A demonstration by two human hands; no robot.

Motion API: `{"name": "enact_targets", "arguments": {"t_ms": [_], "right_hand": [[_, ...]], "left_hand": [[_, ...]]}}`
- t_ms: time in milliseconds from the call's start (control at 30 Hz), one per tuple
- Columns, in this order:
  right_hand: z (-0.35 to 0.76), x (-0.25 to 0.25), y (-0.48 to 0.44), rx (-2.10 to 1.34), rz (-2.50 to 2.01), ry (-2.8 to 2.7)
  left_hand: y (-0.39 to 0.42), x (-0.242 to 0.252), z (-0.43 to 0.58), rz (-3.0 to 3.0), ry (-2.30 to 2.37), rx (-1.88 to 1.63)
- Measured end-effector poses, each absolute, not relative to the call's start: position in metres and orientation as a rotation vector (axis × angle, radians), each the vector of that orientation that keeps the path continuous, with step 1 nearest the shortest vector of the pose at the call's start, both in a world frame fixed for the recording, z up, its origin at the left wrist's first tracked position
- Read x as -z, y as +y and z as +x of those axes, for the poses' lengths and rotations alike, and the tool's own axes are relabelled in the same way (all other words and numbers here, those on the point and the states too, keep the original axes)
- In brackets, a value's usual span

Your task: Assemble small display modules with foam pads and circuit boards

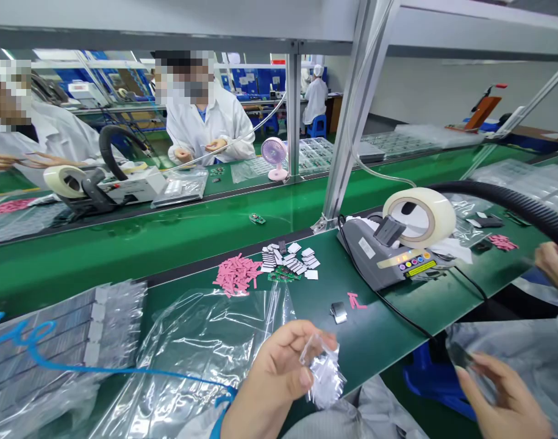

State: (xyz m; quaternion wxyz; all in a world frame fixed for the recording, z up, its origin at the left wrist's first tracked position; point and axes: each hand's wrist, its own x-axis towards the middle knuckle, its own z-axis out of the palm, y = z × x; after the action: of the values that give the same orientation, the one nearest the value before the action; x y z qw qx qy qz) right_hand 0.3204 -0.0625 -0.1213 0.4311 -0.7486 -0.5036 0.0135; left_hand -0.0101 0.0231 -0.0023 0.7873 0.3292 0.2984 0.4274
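Lying at the counter's (370, 336) left end is a stack of grey strip-shaped parts in clear plastic (96, 329). A coiled blue cord (100, 369) crosses a wrinkled transparent plastic sheet (191, 341) to the left wrist, possibly limiting reach. Beyond the sheet sit a heap of small pink strips (236, 274) and a cluster of white rectangular pieces (297, 266), all loose. Left hand (285, 366): grip pinching a crumpled clear packet with silvery-white contents (327, 378), by the near edge. Work is judged part-way, loose stock being left; finished units cannot be identified. Right of the packet, a small silver piece (338, 313) borders bare surface reaching toward the grey tape dispenser (374, 256), whose black cord (407, 318) crosses the open room. Right hand (502, 387): past the near edge, thumb and fingers closed on a dark flat piece (460, 355), material unclear.
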Motion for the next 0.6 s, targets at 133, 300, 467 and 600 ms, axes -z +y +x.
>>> {"name": "enact_targets", "arguments": {"t_ms": [133, 300, 467, 600], "right_hand": [[0.228, 0.048, -0.025, -0.342, -1.296, -1.435], [0.158, -0.018, 0.002, -0.707, -0.903, -1.599], [0.132, -0.026, 0.011, -0.693, -0.909, -1.679], [0.128, -0.021, 0.009, -0.775, -0.956, -1.723]], "left_hand": [[0.017, 0.010, -0.005, 0.927, 0.711, -1.118], [0.006, 0.017, -0.007, 1.333, 0.904, -1.539], [-0.002, 0.016, -0.005, 1.492, 1.094, -1.918], [-0.003, 0.018, -0.005, 1.489, 1.175, -2.003]]}}
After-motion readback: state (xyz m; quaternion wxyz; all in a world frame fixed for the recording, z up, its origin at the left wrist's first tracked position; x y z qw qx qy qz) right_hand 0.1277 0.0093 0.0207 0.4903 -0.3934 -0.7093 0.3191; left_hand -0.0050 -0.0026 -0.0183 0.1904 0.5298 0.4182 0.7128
